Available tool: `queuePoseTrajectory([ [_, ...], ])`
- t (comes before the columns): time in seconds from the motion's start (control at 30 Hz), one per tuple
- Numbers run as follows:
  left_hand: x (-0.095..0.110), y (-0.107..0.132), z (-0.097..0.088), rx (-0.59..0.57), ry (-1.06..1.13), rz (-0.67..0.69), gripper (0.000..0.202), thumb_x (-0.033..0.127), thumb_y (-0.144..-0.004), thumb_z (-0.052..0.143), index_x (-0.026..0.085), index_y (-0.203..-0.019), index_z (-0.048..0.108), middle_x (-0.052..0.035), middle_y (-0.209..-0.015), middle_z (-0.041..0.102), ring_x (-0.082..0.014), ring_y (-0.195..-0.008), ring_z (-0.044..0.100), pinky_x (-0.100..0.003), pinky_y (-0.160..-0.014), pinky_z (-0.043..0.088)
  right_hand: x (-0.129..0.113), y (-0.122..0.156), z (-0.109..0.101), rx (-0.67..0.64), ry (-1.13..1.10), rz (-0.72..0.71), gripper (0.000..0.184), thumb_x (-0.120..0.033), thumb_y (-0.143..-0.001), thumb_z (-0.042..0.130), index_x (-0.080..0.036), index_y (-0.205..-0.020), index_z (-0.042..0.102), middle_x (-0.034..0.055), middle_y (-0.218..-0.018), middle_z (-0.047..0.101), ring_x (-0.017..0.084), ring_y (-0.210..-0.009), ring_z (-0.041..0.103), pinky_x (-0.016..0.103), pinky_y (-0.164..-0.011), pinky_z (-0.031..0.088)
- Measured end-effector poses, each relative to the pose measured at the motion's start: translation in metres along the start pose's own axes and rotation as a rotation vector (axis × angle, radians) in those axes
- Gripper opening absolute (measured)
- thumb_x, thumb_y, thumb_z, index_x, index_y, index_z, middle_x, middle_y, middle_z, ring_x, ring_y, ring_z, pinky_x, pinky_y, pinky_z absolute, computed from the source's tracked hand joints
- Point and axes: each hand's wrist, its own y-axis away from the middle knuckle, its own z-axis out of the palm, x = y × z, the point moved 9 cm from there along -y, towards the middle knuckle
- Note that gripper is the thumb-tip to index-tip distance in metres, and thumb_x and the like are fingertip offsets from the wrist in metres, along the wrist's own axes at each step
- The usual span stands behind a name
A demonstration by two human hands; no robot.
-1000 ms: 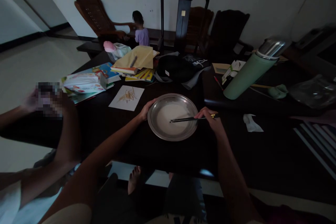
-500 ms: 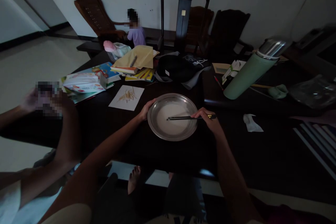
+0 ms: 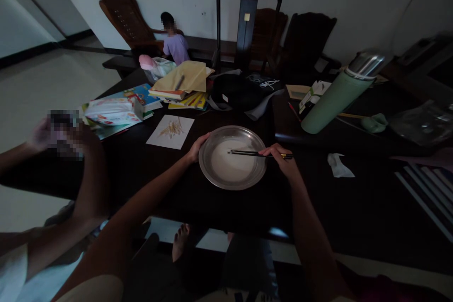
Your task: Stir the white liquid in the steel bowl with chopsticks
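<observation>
A round metal basin [image 3: 208,173] stands on the dark table in front of me, with a whitish, milky-looking content [image 3: 231,170] in it. My left hand [image 3: 197,147] grips the basin's left rim. In my right hand [image 3: 279,158] is a pair of dark chopsticks [image 3: 247,153] with gold-coloured bands near the back end. Their tips point left over the middle of the basin, at or just in the whitish content. To the left of the basin, a white sheet of paper [image 3: 155,138] carries a small pile of thin pale sticks [image 3: 172,127].
A green thermos flask [image 3: 327,101] and crumpled tissue [image 3: 340,166] are on the right. Books with an envelope [image 3: 189,75], a black bag [image 3: 237,92] and a tissue pack [image 3: 115,111] lie behind. Another person's hands [image 3: 63,134] are at the left; a person in purple [image 3: 176,48] is farther back.
My right hand has shifted the chopsticks slightly; their tips have moved up and a little right in the basin. My left hand stays on the rim. The person in purple has moved left.
</observation>
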Motion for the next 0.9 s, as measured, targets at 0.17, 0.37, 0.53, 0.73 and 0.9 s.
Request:
queuePoseTrajectory([
  [0.17,0.003,0.001,0.003,-0.034,-0.022,0.028,0.030,0.037,-0.087,0.060,0.013,-0.101,0.072,-0.0029,-0.066,0.068,-0.0179,-0.060,0.063,-0.028,-0.064,0.049,0.004,0.002,-0.018,0.102,-0.089,0.012,0.043,-0.049,-0.091,0.049,-0.023,-0.061,0.066,0.0022,-0.068,0.072,0.020,-0.072,0.068,0.036,-0.077,0.051],
  [0.37,0.000,-0.002,-0.002,-0.005,0.001,0.006,0.027,0.035,-0.088,0.060,0.013,-0.094,0.072,-0.0017,-0.060,0.065,-0.0163,-0.054,0.060,-0.026,-0.058,0.047,0.001,0.002,0.012,-0.096,-0.044,0.026,0.034,-0.047,-0.091,0.052,-0.025,-0.073,0.070,0.0015,-0.084,0.075,0.020,-0.086,0.069,0.037,-0.087,0.051],
  [0.53,-0.002,-0.002,-0.001,-0.030,-0.017,0.008,0.035,0.039,-0.086,0.061,0.013,-0.107,0.070,-0.0036,-0.068,0.069,-0.0189,-0.063,0.064,-0.028,-0.065,0.050,0.005,0.002,-0.019,0.124,-0.073,0.002,0.038,-0.047,-0.091,0.051,-0.024,-0.066,0.067,0.0019,-0.073,0.073,0.020,-0.077,0.068,0.037,-0.081,0.051],
  [0.73,0.002,-0.002,-0.001,-0.029,-0.032,0.045,0.034,0.038,-0.086,0.061,0.013,-0.107,0.071,-0.0029,-0.068,0.069,-0.0185,-0.063,0.064,-0.027,-0.064,0.049,0.002,0.003,-0.001,-0.015,-0.096,0.008,0.038,-0.048,-0.091,0.050,-0.024,-0.067,0.066,0.0021,-0.074,0.073,0.020,-0.076,0.068,0.035,-0.078,0.052],
  [0.9,0.000,-0.003,-0.003,-0.006,-0.021,0.018,0.031,0.037,-0.086,0.061,0.012,-0.102,0.072,-0.0040,-0.068,0.069,-0.0189,-0.063,0.064,-0.028,-0.064,0.049,0.001,0.001,-0.009,0.049,0.002,-0.021,0.038,-0.050,-0.090,0.051,-0.024,-0.070,0.069,0.0025,-0.081,0.075,0.021,-0.084,0.069,0.038,-0.086,0.050],
])
